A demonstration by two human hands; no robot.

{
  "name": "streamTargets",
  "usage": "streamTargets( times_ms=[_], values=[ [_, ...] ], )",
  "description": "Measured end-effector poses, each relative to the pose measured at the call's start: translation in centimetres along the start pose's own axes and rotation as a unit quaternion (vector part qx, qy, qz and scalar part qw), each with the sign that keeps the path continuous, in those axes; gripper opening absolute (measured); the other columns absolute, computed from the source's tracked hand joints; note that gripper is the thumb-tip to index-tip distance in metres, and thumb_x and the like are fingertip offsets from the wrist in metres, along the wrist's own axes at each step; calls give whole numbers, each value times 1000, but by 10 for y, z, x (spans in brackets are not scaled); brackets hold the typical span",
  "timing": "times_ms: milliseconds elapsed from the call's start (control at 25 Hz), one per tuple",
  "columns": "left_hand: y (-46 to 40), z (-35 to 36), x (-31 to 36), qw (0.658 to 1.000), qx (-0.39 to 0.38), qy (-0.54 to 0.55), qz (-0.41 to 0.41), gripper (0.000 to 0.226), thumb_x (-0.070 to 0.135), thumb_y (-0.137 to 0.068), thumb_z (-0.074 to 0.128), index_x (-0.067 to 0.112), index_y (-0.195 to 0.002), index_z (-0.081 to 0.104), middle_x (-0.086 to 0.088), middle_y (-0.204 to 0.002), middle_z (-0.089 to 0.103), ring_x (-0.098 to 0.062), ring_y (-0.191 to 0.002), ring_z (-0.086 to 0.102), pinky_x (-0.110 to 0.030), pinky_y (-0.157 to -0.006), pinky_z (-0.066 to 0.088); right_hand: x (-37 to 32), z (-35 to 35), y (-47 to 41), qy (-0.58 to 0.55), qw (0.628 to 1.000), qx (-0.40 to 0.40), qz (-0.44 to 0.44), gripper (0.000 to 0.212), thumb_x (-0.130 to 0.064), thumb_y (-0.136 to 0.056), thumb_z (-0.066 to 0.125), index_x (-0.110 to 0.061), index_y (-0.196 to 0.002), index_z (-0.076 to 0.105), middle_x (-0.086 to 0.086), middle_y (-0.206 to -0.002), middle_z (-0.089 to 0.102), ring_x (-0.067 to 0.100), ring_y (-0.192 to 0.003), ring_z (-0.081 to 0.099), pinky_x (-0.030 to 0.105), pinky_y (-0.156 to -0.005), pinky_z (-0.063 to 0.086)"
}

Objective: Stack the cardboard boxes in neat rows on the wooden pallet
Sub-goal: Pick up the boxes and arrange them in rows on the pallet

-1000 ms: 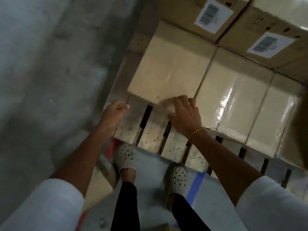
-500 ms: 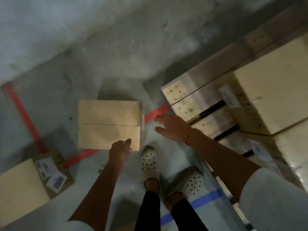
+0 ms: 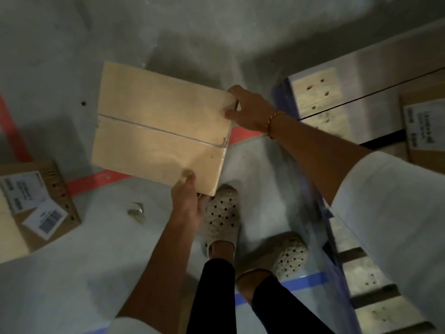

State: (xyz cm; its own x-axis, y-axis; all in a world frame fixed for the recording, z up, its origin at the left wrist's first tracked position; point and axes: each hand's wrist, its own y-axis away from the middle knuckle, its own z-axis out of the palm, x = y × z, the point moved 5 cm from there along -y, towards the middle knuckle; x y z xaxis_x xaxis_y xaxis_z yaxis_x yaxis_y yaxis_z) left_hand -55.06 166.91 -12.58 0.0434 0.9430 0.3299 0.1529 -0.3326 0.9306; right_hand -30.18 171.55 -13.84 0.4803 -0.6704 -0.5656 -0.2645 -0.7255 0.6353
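The cardboard box (image 3: 161, 131) is held over the concrete floor (image 3: 72, 273), left of the wooden pallet (image 3: 320, 92); its flaps are taped closed along the middle seam, so what is inside cannot be seen. The left hand (image 3: 187, 203) grips its near corner, thumb on top, the other fingers tucked out of sight beneath. The right hand (image 3: 250, 109) pinches the far right corner with curled fingers. A labelled box (image 3: 423, 124) sits on the pallet, cut off by the right edge. Another labelled box (image 3: 31, 208) lies on the floor at far left, also cropped. Both carry white stickers with barcodes; the print is too blurred to read.
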Motion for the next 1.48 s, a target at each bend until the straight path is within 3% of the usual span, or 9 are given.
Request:
streamTargets(
  times_ms=[200, 320, 480, 680, 960, 1160, 1280, 1360, 1480],
  values=[
    [58, -41, 73, 988, 18, -127, 85, 40, 38, -101, 56, 16, -134, 54, -4, -119, 67, -24, -107, 65, -35, -73, 53, -47, -42, 50, -116, 993, 12, -12, 40, -39, -92, 71, -13, -108, 44, -4, -89, 61, 16, -85, 60, 21, -66, 45],
    [123, -34, 139, 965, 51, -215, 139, 26, 40, -99, 53, 20, -116, 57, 1, -99, 66, -15, -90, 62, -32, -69, 49, -73, -88, 106, -182, 981, 58, 26, 54, -53, -90, 69, -7, -114, 51, 2, -100, 69, 16, -94, 65, 32, -82, 54],
    [200, 13, 181, 906, 4, -368, 210, 41, 52, -93, 50, 17, -110, 62, -7, -99, 70, -24, -87, 68, -35, -67, 55, -66, -158, 204, -143, 971, 148, 121, 55, -69, -89, 57, -18, -107, 45, -20, -82, 54, 14, -93, 58, 33, -86, 45],
    [283, 63, 146, 866, -72, -435, 236, 36, 49, -96, 52, 15, -107, 56, -8, -104, 67, -26, -93, 68, -44, -75, 61, -11, -196, 303, -187, 936, 230, 188, 51, -62, -95, 55, -13, -108, 51, -2, -104, 66, 21, -97, 66, 43, -88, 54],
    [357, 79, 61, 830, -142, -454, 292, 28, 31, -100, 57, 7, -114, 52, -2, -97, 66, -16, -88, 69, -37, -70, 59, 54, -195, 401, -292, 878, 326, 193, 40, -55, -87, 58, -20, -106, 54, 0, -98, 68, 25, -92, 66, 54, -87, 54],
    [405, 142, 23, 736, -196, -497, 415, 25, 35, -100, 57, 15, -112, 47, 5, -100, 63, -10, -92, 64, -25, -70, 50, 116, -222, 465, -449, 780, 400, 172, 26, -42, -86, 63, -19, -95, 54, 4, -95, 64, 29, -98, 65, 59, -84, 55],
    [433, 160, -3, 689, -202, -523, 458, 27, 41, -96, 60, 19, -101, 45, -2, -99, 62, -18, -91, 63, -34, -73, 51, 147, -226, 485, -517, 741, 397, 159, 12, -35, -87, 64, -26, -91, 58, 4, -102, 66, 34, -108, 63, 65, -92, 52],
    [442, 154, -17, 704, -201, -518, 443, 27, 44, -93, 59, 23, -96, 43, -3, -98, 64, -22, -91, 66, -39, -75, 54, 155, -232, 489, -512, 749, 400, 135, 6, -31, -90, 61, -27, -93, 59, 5, -107, 68, 34, -109, 63, 65, -94, 51],
    [466, 143, -33, 719, -197, -498, 443, 36, 46, -90, 59, 16, -104, 46, 2, -99, 65, -8, -89, 64, -25, -71, 47, 157, -252, 510, -487, 752, 432, 105, 5, -30, -90, 57, -27, -94, 59, 6, -109, 68, 31, -107, 65, 60, -94, 54]
  ],
)
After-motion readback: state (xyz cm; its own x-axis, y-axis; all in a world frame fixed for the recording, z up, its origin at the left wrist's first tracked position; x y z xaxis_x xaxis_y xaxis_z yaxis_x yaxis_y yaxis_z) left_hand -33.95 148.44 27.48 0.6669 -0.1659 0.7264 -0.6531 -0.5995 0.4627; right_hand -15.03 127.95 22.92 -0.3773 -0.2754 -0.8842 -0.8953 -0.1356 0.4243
